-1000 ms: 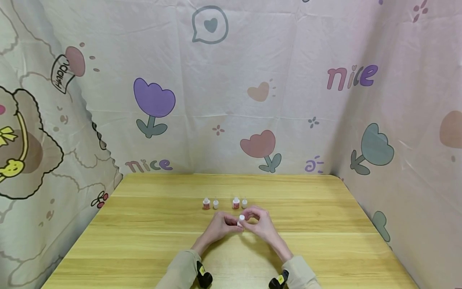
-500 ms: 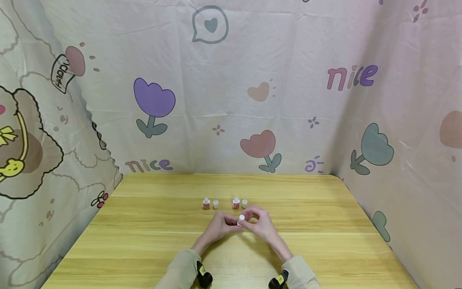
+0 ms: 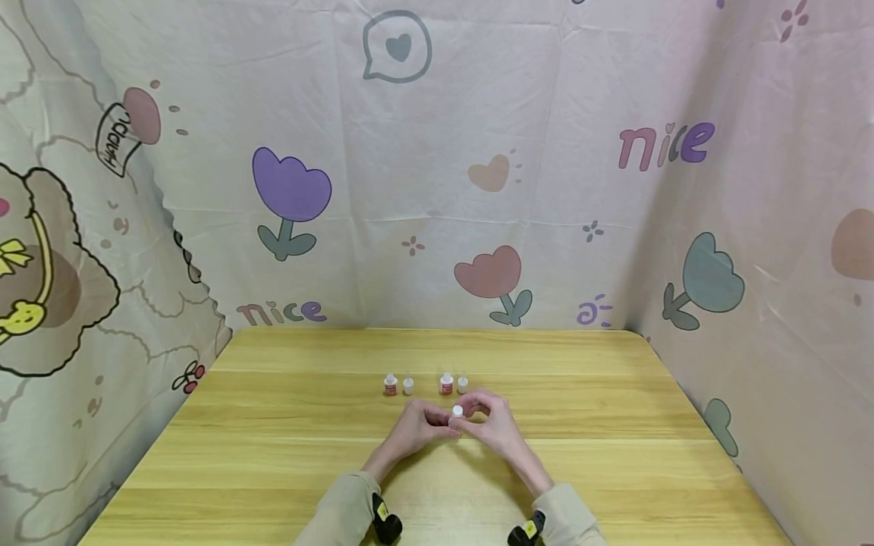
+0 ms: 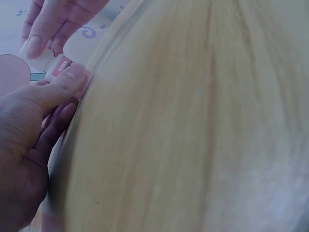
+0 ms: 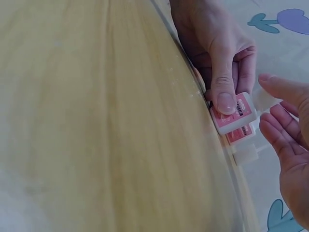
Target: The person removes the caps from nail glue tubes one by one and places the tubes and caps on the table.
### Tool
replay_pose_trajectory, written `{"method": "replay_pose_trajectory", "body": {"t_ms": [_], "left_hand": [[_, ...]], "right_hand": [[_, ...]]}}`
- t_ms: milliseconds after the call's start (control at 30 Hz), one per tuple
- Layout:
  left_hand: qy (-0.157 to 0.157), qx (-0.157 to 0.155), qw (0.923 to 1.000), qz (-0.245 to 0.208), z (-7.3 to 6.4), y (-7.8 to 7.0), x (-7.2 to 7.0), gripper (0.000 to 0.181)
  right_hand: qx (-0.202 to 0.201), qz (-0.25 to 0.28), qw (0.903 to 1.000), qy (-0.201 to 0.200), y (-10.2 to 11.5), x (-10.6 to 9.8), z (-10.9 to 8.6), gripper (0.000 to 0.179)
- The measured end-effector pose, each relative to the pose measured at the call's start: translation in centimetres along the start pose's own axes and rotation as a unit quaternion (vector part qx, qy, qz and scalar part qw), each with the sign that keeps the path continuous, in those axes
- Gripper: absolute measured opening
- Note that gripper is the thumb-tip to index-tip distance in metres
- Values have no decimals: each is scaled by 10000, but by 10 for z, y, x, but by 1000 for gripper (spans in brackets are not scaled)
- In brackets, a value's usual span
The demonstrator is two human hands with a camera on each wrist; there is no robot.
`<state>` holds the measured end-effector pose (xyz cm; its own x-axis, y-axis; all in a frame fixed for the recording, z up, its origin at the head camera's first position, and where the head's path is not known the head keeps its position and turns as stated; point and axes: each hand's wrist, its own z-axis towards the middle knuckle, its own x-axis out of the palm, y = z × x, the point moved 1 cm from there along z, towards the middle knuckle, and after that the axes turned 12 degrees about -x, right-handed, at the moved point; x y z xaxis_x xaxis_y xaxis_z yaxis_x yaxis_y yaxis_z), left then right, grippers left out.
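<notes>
In the head view, my left hand (image 3: 422, 422) and right hand (image 3: 493, 425) meet over the middle of the table at a small white bottle. The left thumb and fingers grip the bottle (image 5: 234, 115) by its pink-labelled body, as the right wrist view shows. My right hand (image 5: 293, 123) pinches its white cap (image 5: 266, 99) between thumb and fingers. The left wrist view also has the left thumb pressing on the label (image 4: 62, 65). The bottle's base is partly hidden by the fingers.
Behind the hands stand two similar red-labelled bottles, one on the left (image 3: 391, 386) and one on the right (image 3: 447, 384). Beside each is a small white cap, a left one (image 3: 408, 387) and a right one (image 3: 463, 385), with a thin stem pointing up. A patterned curtain (image 3: 410, 152) borders the wooden table (image 3: 273, 455).
</notes>
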<state>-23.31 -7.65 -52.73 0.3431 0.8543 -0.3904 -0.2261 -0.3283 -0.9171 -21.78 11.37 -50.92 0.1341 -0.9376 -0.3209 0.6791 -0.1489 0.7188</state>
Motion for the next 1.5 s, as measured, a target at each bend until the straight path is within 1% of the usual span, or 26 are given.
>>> {"method": "replay_pose_trajectory", "body": {"t_ms": [200, 333, 467, 667, 767, 967, 1067, 1200, 1367, 1500], "left_hand": [[-32, 82, 9999, -89, -1, -1, 0, 15], [-74, 130, 9999, -60, -1, 0, 1, 14], [-53, 76, 10000, -22, 0, 0, 0, 14], [4, 82, 10000, -29, 1, 1, 0, 14], [-1, 80, 10000, -22, 0, 0, 0, 15], [-6, 69, 9999, -77, -1, -3, 0, 15], [1, 27, 10000, -71, -1, -3, 0, 15], [21, -32, 10000, -8, 0, -2, 0, 13], [1, -8, 10000, 78, 1, 0, 0, 15], [4, 7, 9999, 110, 1, -1, 0, 17]], "right_hand": [[107, -91, 9999, -73, 2, 1, 1, 21], [43, -207, 9998, -43, 3, 2, 2, 20], [-66, -332, 9994, 35, 6, 2, 2, 18], [-131, -188, 9996, 135, 31, -2, 6, 19], [-94, -175, 9997, 107, 37, -3, 7, 20], [40, -292, 9996, -13, 35, -2, 7, 20], [39, -343, 9994, -36, 34, -1, 8, 19], [18, -367, 9993, 11, 35, -2, 8, 17], [-44, -317, 9994, 106, 40, -4, 9, 16], [-10, -297, 9995, 120, 37, -3, 8, 18]]}}
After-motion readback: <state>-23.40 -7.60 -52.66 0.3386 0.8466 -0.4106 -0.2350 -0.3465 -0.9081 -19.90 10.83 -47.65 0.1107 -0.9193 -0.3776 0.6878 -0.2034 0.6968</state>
